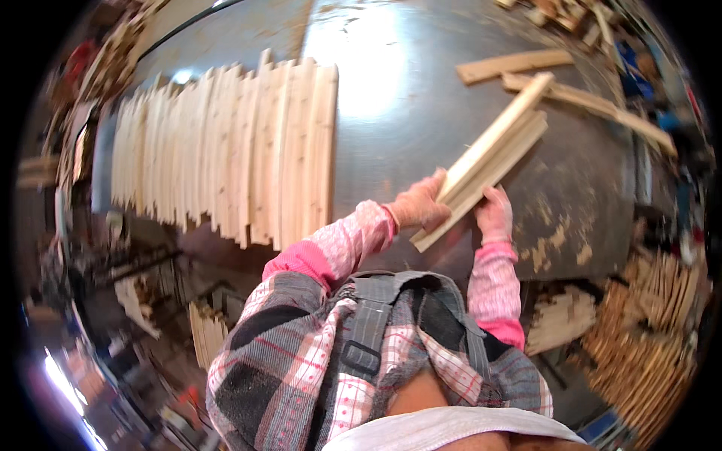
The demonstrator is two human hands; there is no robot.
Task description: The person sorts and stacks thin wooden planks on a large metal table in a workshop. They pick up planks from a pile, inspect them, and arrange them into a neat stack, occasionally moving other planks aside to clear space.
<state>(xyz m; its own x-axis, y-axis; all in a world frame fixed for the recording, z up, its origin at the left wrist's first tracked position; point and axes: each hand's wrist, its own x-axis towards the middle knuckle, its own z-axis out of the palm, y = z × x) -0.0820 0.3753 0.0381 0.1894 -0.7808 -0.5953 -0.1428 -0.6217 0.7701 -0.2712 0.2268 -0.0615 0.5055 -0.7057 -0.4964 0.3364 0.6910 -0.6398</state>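
A few pale wooden strips (492, 154) are held together slantwise over the metal table, their far ends pointing up to the right. My left hand (421, 203) is closed around their near part from the left side. On the right edge of the same strips, my right hand (494, 214) grips with its fingers and thumb. Beyond the far ends lie two loose wooden pieces, a short board (515, 66) and a longer strip (617, 113). How many strips are in my hands is hard to make out.
A wide row of wooden strips (226, 150) lies side by side on the left of the metal table (376, 158). Wood scraps (560, 15) are piled at the far right. Stacked strips (639, 353) stand below the table at the right, near another small stack (560, 319).
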